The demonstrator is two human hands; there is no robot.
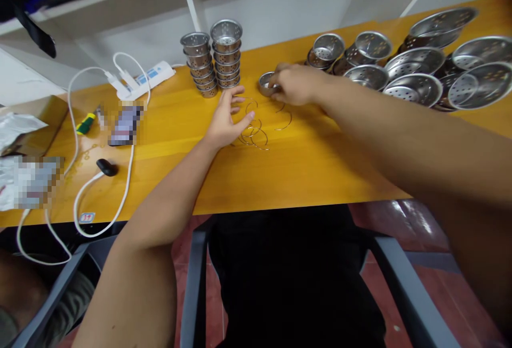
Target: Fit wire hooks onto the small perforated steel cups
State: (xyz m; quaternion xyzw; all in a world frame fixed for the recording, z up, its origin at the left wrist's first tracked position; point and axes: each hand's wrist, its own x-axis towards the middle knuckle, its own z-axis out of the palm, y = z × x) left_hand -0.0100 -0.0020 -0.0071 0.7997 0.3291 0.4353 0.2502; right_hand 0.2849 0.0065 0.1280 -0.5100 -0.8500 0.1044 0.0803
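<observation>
My right hand has its fingers closed on the rim of a small metal cup on the wooden table. My left hand is open, fingers apart and holding nothing, just left of several thin wire rings lying on the table. Beyond my left hand stand two stacks of perforated metal cups, a left stack and a right stack. Under my right wrist, the cup's surroundings are partly hidden.
More perforated cups and wider bowls crowd the right side. A white power strip, a phone, a green-yellow tool, a black mouse-like object and white cables are on the left. A person sits at lower left.
</observation>
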